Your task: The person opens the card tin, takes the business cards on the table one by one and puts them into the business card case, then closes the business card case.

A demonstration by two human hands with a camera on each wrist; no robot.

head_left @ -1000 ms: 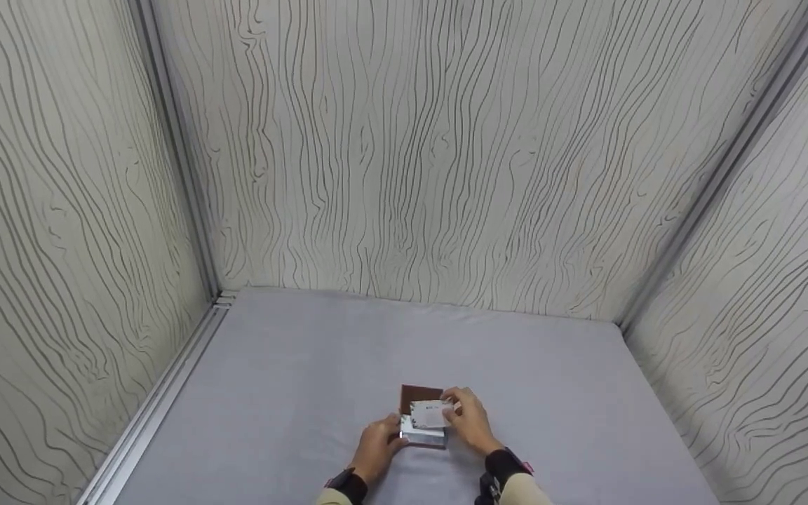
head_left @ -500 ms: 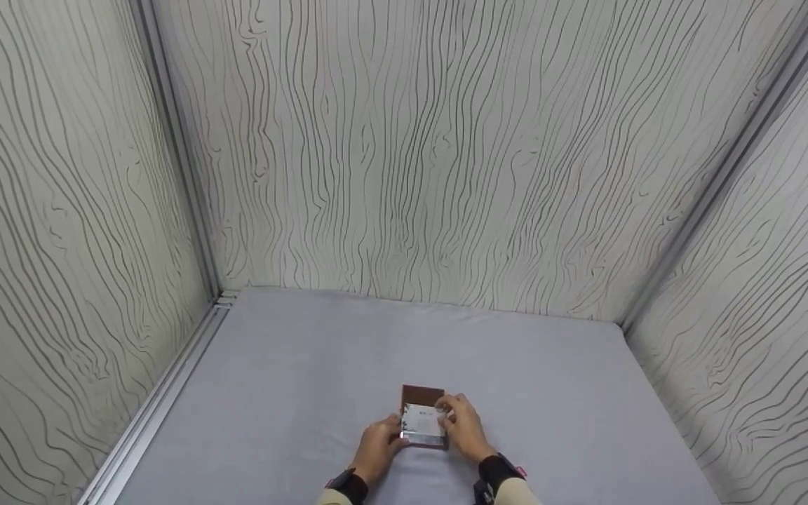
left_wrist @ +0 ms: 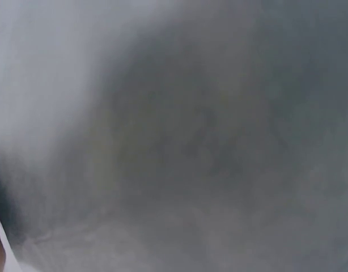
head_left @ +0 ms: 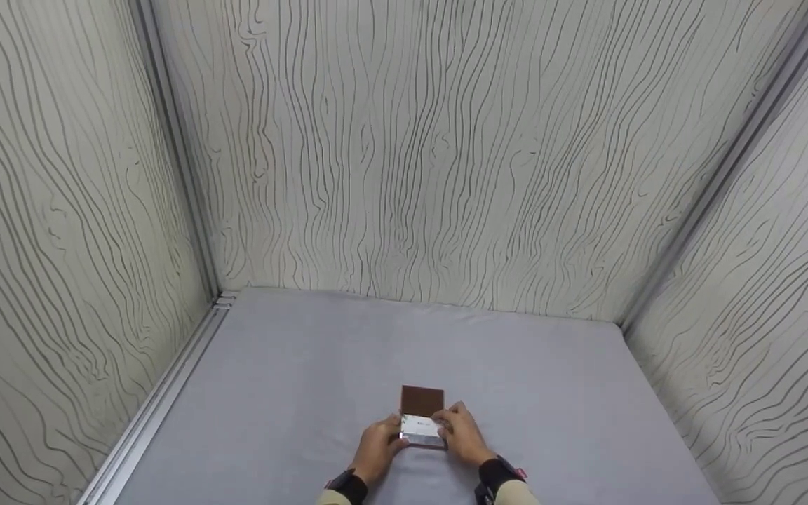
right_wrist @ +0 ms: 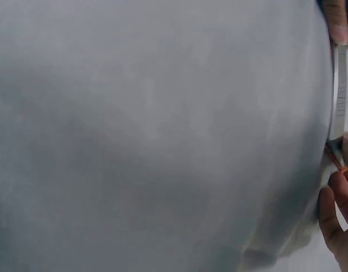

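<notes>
A brown card case (head_left: 423, 400) stands with its flap up in the head view, its lower part silvery. My left hand (head_left: 376, 443) grips the case's left edge, thumb toward the front corner. A white printed card (head_left: 416, 424) lies over the silvery part, partly in it or on it; I cannot tell which. Pinching that card at its right side is my right hand (head_left: 466, 435). In the right wrist view, the silvery edge of the case (right_wrist: 338, 93) shows at the far right with fingers at both ends. The left wrist view holds only a sliver of skin.
Grey cloth (head_left: 320, 358) covers the table around the case. Pale wood-grain panels (head_left: 404, 154) enclose it at the back and both sides. A metal rail (head_left: 158, 403) runs along the left edge.
My right hand has brought the card left over the case, then down toward the front, baring more brown flap. My left hand keeps its grip and place.
</notes>
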